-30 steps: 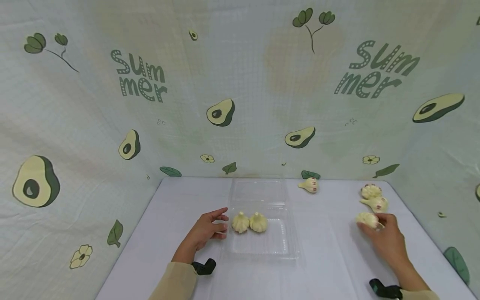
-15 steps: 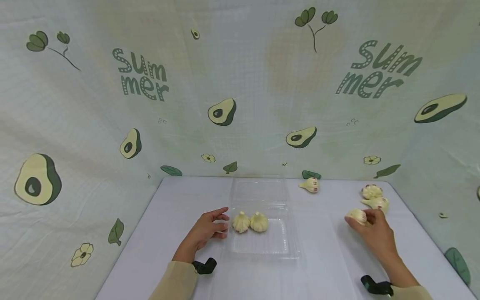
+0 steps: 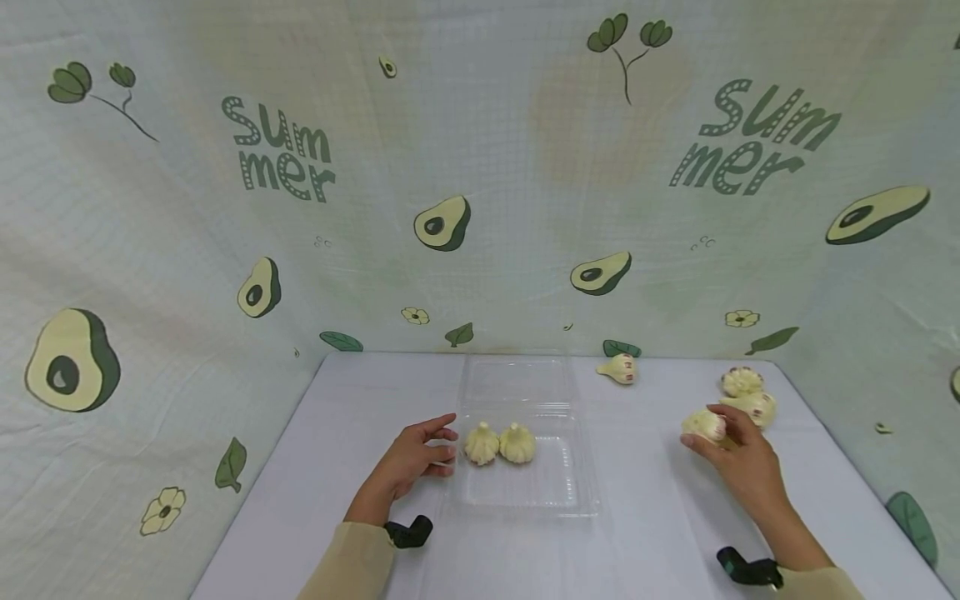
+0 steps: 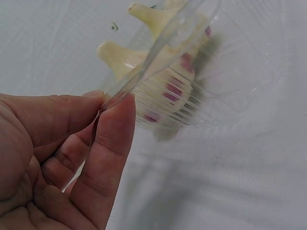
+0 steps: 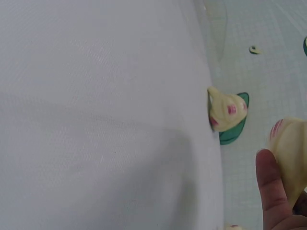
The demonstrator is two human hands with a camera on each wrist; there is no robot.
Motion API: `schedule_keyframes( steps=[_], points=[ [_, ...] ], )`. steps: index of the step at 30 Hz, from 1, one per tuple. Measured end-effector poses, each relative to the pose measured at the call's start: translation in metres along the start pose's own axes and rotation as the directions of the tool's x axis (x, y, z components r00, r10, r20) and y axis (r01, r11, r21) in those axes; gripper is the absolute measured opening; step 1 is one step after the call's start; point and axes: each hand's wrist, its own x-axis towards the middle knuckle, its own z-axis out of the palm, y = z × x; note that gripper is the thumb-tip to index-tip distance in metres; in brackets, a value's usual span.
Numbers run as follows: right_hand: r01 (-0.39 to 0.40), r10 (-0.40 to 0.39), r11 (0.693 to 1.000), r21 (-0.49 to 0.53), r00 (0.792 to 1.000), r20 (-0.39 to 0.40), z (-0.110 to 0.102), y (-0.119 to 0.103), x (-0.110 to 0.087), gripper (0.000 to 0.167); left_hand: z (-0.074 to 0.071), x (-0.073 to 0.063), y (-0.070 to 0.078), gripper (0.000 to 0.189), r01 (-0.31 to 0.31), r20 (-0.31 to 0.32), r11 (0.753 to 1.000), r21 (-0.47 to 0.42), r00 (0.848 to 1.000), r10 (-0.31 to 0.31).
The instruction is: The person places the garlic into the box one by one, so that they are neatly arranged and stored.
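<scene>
My left hand (image 3: 418, 457) pinches the left rim of a clear plastic clamshell box (image 3: 517, 497) between thumb and fingers, plain in the left wrist view. The box lies with its lid (image 3: 517, 381) folded back. Two garlic bulbs, a left one (image 3: 482, 444) and a right one (image 3: 517, 444), sit side by side in its left part; purple patches show on the nearer bulb (image 4: 163, 91) through the plastic. At the right, my right hand (image 3: 750, 467) grips another garlic bulb (image 3: 703, 425) by thumb and fingers over the table. That held bulb (image 5: 291, 153) is partly cut off in the right wrist view.
One garlic bulb (image 3: 621, 369) lies at the back edge of the white table (image 3: 645, 483), right of the lid. Two more, a farther bulb (image 3: 742, 381) and a nearer bulb (image 3: 756, 407), lie at the back right. A printed cloth (image 3: 517, 150) hangs behind and around the table.
My right hand has moved left with its garlic bulb, away from the two bulbs at the back right, and turned the bulb somewhat. The left hand and the box have stayed in place.
</scene>
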Motion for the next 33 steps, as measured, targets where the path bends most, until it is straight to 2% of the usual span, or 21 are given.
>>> schedule_keyframes(
  steps=[6,14,22,29,33],
  points=[
    [0.112,-0.113,0.993,0.038,0.992,0.046,0.000,0.000,-0.002,0.081,0.000,-0.001,0.000,0.067,0.001,0.001,1.000,0.002,1.000,-0.001],
    [0.180,-0.183,0.982,0.047,0.980,0.078,0.001,-0.002,-0.003,0.083,0.000,-0.001,0.000,0.068,-0.005,0.005,1.000,-0.005,1.000,0.005],
    [0.189,-0.190,0.978,0.085,0.982,0.011,0.006,-0.005,-0.006,0.078,-0.001,0.000,-0.001,0.068,-0.001,0.003,1.000,-0.009,1.000,0.001],
    [0.109,-0.111,0.991,0.074,0.994,0.022,0.005,-0.009,-0.006,0.086,-0.001,0.001,-0.001,0.067,0.004,0.000,1.000,-0.003,1.000,-0.004],
    [0.100,-0.100,0.993,0.065,0.995,0.000,0.007,-0.010,-0.007,0.082,-0.001,0.001,-0.001,0.068,0.005,0.000,1.000,-0.006,1.000,-0.005]
  ],
)
